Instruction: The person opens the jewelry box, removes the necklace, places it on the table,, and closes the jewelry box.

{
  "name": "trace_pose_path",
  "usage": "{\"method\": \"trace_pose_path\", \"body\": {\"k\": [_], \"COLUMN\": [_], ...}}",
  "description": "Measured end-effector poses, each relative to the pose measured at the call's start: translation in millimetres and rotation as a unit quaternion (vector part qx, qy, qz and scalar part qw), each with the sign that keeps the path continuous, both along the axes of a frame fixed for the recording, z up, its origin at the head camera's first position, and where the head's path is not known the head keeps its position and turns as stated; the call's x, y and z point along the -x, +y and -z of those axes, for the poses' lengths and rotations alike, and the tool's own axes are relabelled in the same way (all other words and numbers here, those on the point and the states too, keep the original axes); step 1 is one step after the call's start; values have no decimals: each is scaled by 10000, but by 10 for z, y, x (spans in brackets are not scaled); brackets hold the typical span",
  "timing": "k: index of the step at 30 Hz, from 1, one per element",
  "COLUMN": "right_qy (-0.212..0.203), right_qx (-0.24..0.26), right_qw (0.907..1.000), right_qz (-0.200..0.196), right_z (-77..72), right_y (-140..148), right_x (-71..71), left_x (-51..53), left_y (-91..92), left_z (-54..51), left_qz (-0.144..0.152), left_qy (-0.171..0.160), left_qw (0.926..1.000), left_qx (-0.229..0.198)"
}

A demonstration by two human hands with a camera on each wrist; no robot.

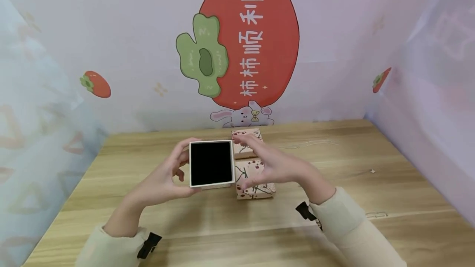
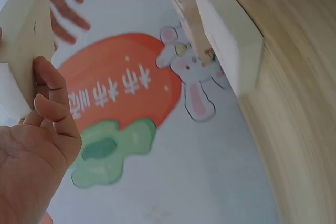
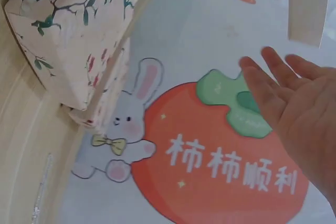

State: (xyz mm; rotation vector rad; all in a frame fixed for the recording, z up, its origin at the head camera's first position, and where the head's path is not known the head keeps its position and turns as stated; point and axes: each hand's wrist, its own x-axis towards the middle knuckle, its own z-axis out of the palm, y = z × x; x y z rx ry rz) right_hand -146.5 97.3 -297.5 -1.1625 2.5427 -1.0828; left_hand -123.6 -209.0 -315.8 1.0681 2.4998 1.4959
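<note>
A small square white box [image 1: 211, 163] with a black inside is held up over the table, its dark face toward the head camera. My left hand [image 1: 163, 186] grips it from the left, thumb below and fingers above; the left wrist view shows curled fingers against the pale box [image 2: 29, 35]. To the right, my right hand [image 1: 278, 166] is spread with nothing in it. A gap separates that hand [image 3: 310, 108] from the box [image 3: 308, 11] in the right wrist view. Beneath the held box, another white piece [image 1: 219, 186] lies mostly hidden.
Two flower-patterned boxes, one nearer [image 1: 256, 193] and one farther [image 1: 245, 151], sit on the wooden table [image 1: 208, 234] behind the right hand. A thin silvery chain [image 1: 315, 142], a small shiny piece [image 1: 372, 171] and a thin metallic item [image 1: 376, 214] lie at right. A printed backdrop [image 1: 148, 44] stands behind.
</note>
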Motion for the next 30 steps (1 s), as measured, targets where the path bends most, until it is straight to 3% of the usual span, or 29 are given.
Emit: {"method": "trace_pose_path", "body": {"k": [4, 9, 14, 20, 23, 27, 30], "right_qy": [-301, -198, -165, -511, -354, 166, 289], "right_qx": [-603, -1245, -2111, -2690, -3199, -4080, -4483], "right_qw": [9976, 9919, 9771, 9615, 9467, 9128, 8934], "right_qz": [124, 151, 192, 212, 134, 36, 111], "right_z": [38, 98, 120, 188, 273, 360, 393], "right_y": [-75, -295, -571, -848, -961, -1087, -1150], "right_x": [193, 441, 665, 797, 799, 759, 712], "left_x": [14, 30, 34, 44, 54, 57, 47], "left_y": [-196, -374, -461, -506, -507, -492, -476], "left_z": [45, 65, 115, 177, 183, 165, 148], "left_qz": [-218, -292, -276, -272, -260, -241, -215], "left_qy": [41, -105, -185, -131, -114, -103, -173], "left_qw": [9997, 9995, 9994, 9993, 9994, 9995, 9994], "left_qx": [-91, -82, -130, -200, -181, -198, -201]}}
